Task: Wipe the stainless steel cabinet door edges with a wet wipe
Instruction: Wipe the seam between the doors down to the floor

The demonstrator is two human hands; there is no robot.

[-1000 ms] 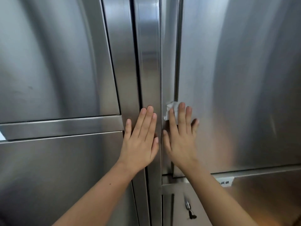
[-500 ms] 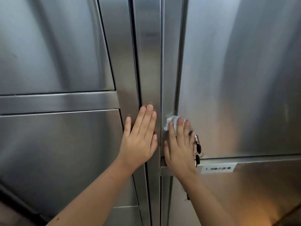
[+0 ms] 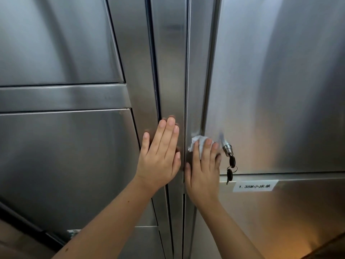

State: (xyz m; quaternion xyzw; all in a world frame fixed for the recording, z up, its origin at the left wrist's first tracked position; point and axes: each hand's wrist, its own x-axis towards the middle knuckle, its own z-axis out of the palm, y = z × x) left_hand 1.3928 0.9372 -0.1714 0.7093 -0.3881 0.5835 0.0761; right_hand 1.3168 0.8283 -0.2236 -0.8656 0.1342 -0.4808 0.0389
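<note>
The left hand lies flat against the centre post between the cabinets, fingers straight and close together, pointing up, thumb tucked alongside, holding nothing. The right hand is also flat with straight fingers and presses the wet wipe against the door edge of the right cabinet door. The wipe is bunched under the fingertips and shows above them and to their left. Both forearms reach up from the bottom of the view, bare. Compared with half a second ago, the right hand and wipe sit lower on the edge, nearer the door's bottom rim. The left hand has likewise dropped further below the horizontal rail on the left cabinet. The lock cylinder, then partly hidden behind the little finger, now stands clear just beside it. The doors are brushed stainless steel, with a soft sheen, blurred streaks of reflection and folded, slightly raised edges with dark narrow seams between them. The wipe is white, crumpled and soft. Dark-headed keys hang on a small ring from the round metal lock. A white rectangular label with printed characters is stuck below the door's bottom rim.
</note>
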